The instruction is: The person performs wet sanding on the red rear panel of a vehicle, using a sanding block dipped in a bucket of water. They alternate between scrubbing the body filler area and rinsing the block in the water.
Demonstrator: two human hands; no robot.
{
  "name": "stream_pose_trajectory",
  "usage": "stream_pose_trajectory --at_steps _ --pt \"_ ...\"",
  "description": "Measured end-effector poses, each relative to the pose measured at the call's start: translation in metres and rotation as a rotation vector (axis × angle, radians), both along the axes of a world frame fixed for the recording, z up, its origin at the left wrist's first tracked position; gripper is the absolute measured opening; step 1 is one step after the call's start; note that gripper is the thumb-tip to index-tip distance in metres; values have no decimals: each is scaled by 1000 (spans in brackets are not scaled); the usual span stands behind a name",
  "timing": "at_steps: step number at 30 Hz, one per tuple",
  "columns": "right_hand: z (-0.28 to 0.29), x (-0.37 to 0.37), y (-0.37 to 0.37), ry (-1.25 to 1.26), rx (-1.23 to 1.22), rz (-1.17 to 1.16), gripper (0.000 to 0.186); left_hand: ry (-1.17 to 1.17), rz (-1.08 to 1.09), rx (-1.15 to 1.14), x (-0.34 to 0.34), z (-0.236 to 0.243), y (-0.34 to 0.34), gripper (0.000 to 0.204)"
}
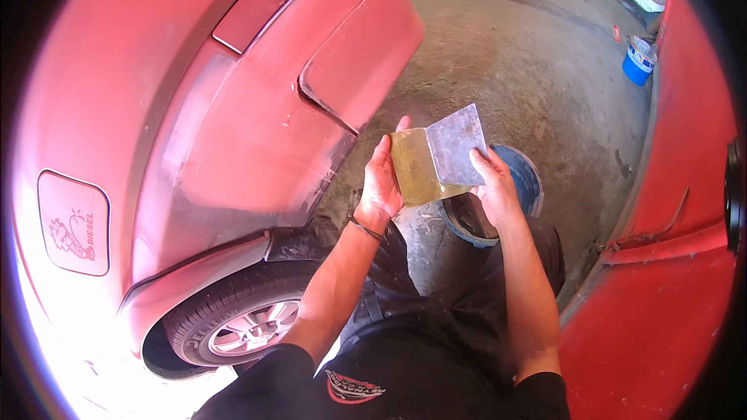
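Observation:
Both hands hold sandpaper in front of me, above a bucket. One part is a yellowish sheet (pixel 412 167), gripped at its left edge by my left hand (pixel 380 183), thumb in front and fingers behind. A grey sheet (pixel 457 144) stands tilted over its right side. My right hand (pixel 496 183) pinches the grey part's lower right corner, its thumb on the face. I cannot tell whether the two parts are one folded piece or separate pieces. Below the sandpaper, the blue bucket (pixel 528 180) is partly covered by my right hand and the sheets.
On the left stands a car with a pinkish-red, patchily sanded body panel (pixel 226 140) and a rear wheel (pixel 249 327). A red panel (pixel 661 327) borders the right side. Farther off, a small blue-and-white pail (pixel 639 62) stands on the concrete floor (pixel 537 39).

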State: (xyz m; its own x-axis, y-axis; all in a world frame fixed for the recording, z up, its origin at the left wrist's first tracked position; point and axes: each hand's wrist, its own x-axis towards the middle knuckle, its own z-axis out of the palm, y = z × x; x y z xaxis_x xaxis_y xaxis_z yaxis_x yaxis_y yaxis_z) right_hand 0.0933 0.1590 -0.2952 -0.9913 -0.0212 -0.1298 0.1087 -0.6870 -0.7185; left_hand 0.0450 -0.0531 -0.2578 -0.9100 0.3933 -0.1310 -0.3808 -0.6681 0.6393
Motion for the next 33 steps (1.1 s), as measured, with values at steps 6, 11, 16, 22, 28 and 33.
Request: stream_pose_trajectory --at_steps 6,11,16,22,28,33 --pt "6 1 -5 -26 50 -91 31 -92 -65 194 12 -7 2 65" --pt "-7 -6 -5 -6 354 -81 37 -155 2 -39 22 -20 14 49" --pt "-7 -14 6 -63 198 -202 43 -132 121 14 15 -24 -3 42" --pt "-11 -14 13 -92 164 -257 43 -77 -9 110 19 10 -13 56" --pt "-15 -12 -31 38 321 -71 34 -90 -47 -212 15 -38 5 65" --pt "-21 -13 -26 72 412 -126 26 -263 43 -224 17 -64 8 42"
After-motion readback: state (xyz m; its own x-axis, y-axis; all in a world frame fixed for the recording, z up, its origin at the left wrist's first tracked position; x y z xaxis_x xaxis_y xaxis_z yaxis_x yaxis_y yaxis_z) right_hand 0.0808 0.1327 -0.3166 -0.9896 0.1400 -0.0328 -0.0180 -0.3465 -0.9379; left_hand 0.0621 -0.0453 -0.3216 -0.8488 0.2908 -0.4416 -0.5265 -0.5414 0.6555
